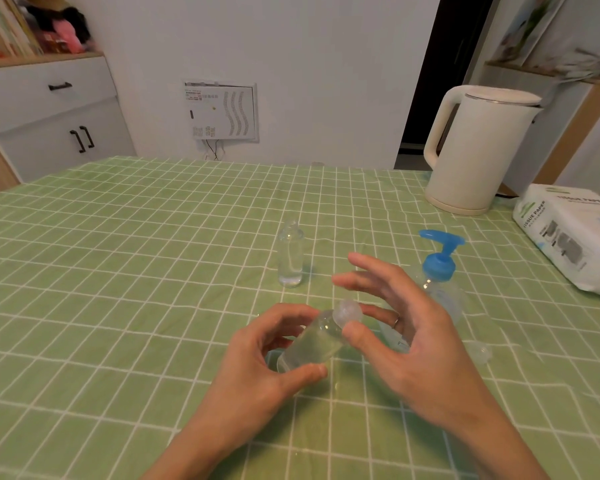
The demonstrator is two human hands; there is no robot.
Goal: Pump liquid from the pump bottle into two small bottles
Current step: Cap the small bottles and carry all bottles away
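The left hand (264, 344) grips a small bottle (312, 344). Its fingers and thumb are curled round the body, which is tilted with the neck pointing up and to the right. The bottle is clear, smooth plastic with a rounded, frosted cap (349, 313) in place.

The right hand (406, 327) is immediately right of the grip. Its thumb tip rests against the cap and its fingers are spread and nearly straight. A ringed finger runs behind the cap, and it cannot be told whether that finger pinches it.

Beneath the grip is a green tablecloth (118, 271) with a white grid and slight wrinkles. It offers open room left of and nearer than the grip.

A loose cap (480, 353), clear and small, lies on the cloth right of the grip, past the right hand.

Just beyond the grip and slightly left, a second small bottle (290, 254) stands upright, clear and cylindrical.

Beyond and right of the grip stands the pump bottle (439, 261). It has a blue pump head, and the right hand partly hides its clear body.

A soft white tissue pack (572, 233) lies far right of the grip, at the table's edge.

A matt cream kettle (478, 150) stands farther beyond on the right, near the far edge.

A white cabinet (49, 109) with dark handles stands off the table, far beyond and left.
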